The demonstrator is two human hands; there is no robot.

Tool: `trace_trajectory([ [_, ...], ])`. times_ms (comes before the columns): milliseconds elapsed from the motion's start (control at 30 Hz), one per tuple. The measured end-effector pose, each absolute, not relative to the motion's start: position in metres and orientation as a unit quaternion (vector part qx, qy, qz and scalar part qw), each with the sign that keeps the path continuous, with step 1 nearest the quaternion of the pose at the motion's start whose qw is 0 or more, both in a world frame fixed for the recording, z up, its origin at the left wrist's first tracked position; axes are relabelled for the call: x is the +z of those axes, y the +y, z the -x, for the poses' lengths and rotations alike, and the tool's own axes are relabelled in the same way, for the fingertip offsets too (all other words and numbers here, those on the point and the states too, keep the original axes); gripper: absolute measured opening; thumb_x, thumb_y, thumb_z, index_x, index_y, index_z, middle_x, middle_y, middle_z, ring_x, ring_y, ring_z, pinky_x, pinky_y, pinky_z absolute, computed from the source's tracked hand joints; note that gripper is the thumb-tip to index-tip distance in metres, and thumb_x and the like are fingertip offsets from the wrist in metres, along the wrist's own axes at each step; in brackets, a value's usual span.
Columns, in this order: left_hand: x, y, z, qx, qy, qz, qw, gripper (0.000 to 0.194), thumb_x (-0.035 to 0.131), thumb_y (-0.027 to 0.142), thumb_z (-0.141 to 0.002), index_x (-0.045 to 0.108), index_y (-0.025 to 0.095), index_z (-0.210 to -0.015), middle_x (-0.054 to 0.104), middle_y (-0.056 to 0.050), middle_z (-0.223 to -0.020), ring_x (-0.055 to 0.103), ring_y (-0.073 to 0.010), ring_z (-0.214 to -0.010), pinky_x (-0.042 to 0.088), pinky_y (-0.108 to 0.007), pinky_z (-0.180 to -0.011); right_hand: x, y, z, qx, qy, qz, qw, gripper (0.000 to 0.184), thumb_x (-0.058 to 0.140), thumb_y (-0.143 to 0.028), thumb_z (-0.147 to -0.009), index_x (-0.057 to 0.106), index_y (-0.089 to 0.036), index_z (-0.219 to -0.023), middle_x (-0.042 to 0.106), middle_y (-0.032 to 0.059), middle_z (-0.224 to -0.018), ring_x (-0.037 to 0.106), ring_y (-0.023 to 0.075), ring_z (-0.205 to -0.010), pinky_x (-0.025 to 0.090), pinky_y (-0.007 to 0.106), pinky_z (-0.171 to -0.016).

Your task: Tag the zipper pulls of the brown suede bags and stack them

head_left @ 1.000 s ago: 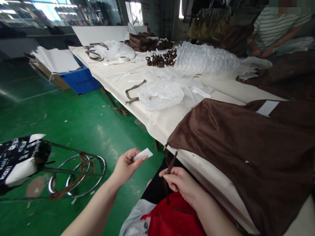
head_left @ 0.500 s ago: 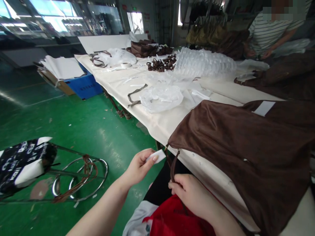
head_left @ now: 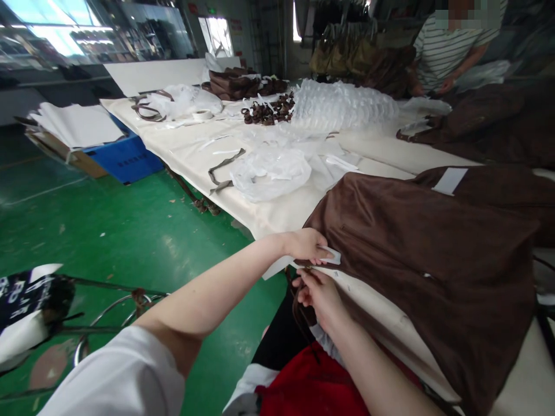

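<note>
A large brown bag point(head_left: 425, 231) lies flat along the table's near edge, with a small zip pull and a white rectangle on it. My left hand point(head_left: 306, 245) is closed, pinching a small white slip point(head_left: 332, 255) over the bag's near left corner. Just below, my right hand point(head_left: 319, 293) has curled fingers at the end of the thin brown strap point(head_left: 296, 309), close to the bag's edge. The strap loops down beside those fingers. The metal fitting at the corner is mostly hidden by my hands.
The cream-covered table point(head_left: 277, 216) carries crumpled clear plastic point(head_left: 271, 173), a bundle of plastic bags point(head_left: 347, 107) and brown strap pieces point(head_left: 269, 110). A blue box point(head_left: 130, 159) and a stool point(head_left: 82, 341) stand on the green floor. Another person point(head_left: 453, 55) is at the far right.
My left hand has moved right with the white slip, from above the floor onto the bag's corner. My right hand has slid up the strap to the bag's edge. The view has turned slightly right.
</note>
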State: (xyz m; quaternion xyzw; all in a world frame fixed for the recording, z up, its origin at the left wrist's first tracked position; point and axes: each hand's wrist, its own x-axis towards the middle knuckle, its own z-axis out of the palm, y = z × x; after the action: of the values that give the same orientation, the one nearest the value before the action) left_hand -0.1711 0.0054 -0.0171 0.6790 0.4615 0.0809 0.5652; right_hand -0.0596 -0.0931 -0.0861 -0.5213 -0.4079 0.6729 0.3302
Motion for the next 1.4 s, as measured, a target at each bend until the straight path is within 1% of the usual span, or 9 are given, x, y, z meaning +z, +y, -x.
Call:
trace_trajectory([
  [67, -0.020, 0.006, 0.168, 0.078, 0.476, -0.678, 0.555, 0.032, 0.067, 0.039, -0.077, 0.056, 0.015, -0.059, 0.066, -0.001, -0.059, 0.061, -0.0124, -0.057, 0.046, -0.022, -0.056, -0.091, -0.087, 0.073, 0.561, -0.547, 0.554, 0.281, 0.015, 0.055, -0.032, -0.086, 0.060, -0.018, -0.082, 0.065, 0.0057, -0.070, 0.059, 0.0154, -0.054, 0.039, 0.025, -0.048],
  [167, -0.025, 0.007, 0.165, 0.081, 0.478, -0.678, 0.553, 0.030, 0.067, 0.037, -0.079, 0.057, 0.015, -0.060, 0.066, -0.002, -0.059, 0.060, -0.0122, -0.056, 0.047, -0.023, -0.057, -0.089, -0.082, 0.092, 0.383, -0.711, 0.558, 0.187, 0.012, 0.053, -0.015, -0.087, 0.064, -0.016, -0.083, 0.068, 0.0139, -0.077, 0.064, 0.0239, -0.074, 0.042, 0.031, -0.064],
  [267, -0.027, 0.007, 0.163, 0.090, 0.480, -0.688, 0.536, 0.027, 0.064, 0.035, -0.081, 0.060, 0.015, -0.063, 0.064, -0.001, -0.059, 0.059, -0.0115, -0.056, 0.046, -0.022, -0.057, -0.080, -0.078, 0.098, 0.340, -0.760, 0.540, 0.122, 0.016, 0.049, -0.012, -0.087, 0.065, -0.014, -0.088, 0.069, 0.0173, -0.081, 0.064, 0.0268, -0.076, 0.042, 0.034, -0.066],
  [367, -0.023, -0.001, 0.164, 0.129, 0.471, -0.721, 0.492, 0.029, 0.062, 0.038, -0.083, 0.061, 0.015, -0.064, 0.061, 0.001, -0.058, 0.055, -0.0100, -0.055, 0.041, -0.021, -0.054, -0.073, -0.082, 0.079, 0.407, -0.751, 0.494, 0.161, 0.014, 0.053, -0.014, -0.087, 0.066, -0.015, -0.089, 0.070, 0.0116, -0.081, 0.063, 0.0225, -0.073, 0.041, 0.031, -0.066],
  [533, -0.013, -0.046, 0.176, 0.332, 0.484, -0.690, 0.424, 0.041, 0.054, 0.050, -0.086, 0.052, 0.016, -0.063, 0.041, 0.004, -0.058, 0.037, -0.0081, -0.055, 0.030, -0.021, -0.051, -0.061, -0.106, 0.025, 0.708, -0.579, 0.358, 0.189, 0.018, 0.062, -0.034, -0.084, 0.070, -0.019, -0.086, 0.064, 0.0005, -0.071, 0.044, 0.0081, -0.049, 0.031, 0.021, -0.048],
  [667, -0.014, -0.101, 0.197, 0.446, 0.552, -0.549, 0.442, 0.042, 0.050, 0.052, -0.088, 0.045, 0.017, -0.066, 0.031, 0.006, -0.058, 0.027, -0.0075, -0.053, 0.024, -0.021, -0.050, -0.045, -0.116, -0.001, 0.816, -0.478, 0.258, 0.199, 0.019, 0.076, -0.036, -0.073, 0.073, -0.018, -0.077, 0.061, 0.0006, -0.076, 0.045, 0.0064, -0.055, 0.033, 0.019, -0.051],
  [833, -0.025, -0.161, 0.217, 0.386, 0.572, -0.539, 0.483, 0.040, 0.062, 0.052, -0.081, 0.049, 0.016, -0.069, 0.040, 0.005, -0.061, 0.034, -0.0082, -0.055, 0.027, -0.021, -0.051, -0.038, -0.114, -0.006, 0.821, -0.364, 0.302, 0.320, 0.026, 0.084, -0.037, -0.062, 0.072, -0.019, -0.076, 0.059, -0.0016, -0.069, 0.048, 0.0065, -0.053, 0.038, 0.020, -0.051],
  [1000, -0.033, -0.197, 0.224, 0.359, 0.600, -0.608, 0.376, 0.030, 0.062, 0.041, -0.084, 0.060, 0.016, -0.069, 0.054, -0.001, -0.067, 0.048, -0.0121, -0.064, 0.037, -0.024, -0.062, -0.041, -0.112, 0.002, 0.769, -0.291, 0.349, 0.449, 0.029, 0.085, -0.038, -0.062, 0.070, -0.020, -0.080, 0.065, -0.0004, -0.073, 0.056, 0.0095, -0.060, 0.044, 0.021, -0.054],
  [1400, -0.028, -0.215, 0.215, 0.338, 0.632, -0.626, 0.307, 0.029, 0.061, 0.042, -0.085, 0.064, 0.017, -0.072, 0.058, -0.003, -0.068, 0.050, -0.0131, -0.061, 0.039, -0.024, -0.060, -0.050, -0.131, 0.024, 0.744, -0.349, 0.387, 0.418, 0.036, 0.082, -0.045, -0.064, 0.070, -0.018, -0.084, 0.065, 0.0007, -0.066, 0.059, 0.0117, -0.058, 0.047, 0.022, -0.054],
])
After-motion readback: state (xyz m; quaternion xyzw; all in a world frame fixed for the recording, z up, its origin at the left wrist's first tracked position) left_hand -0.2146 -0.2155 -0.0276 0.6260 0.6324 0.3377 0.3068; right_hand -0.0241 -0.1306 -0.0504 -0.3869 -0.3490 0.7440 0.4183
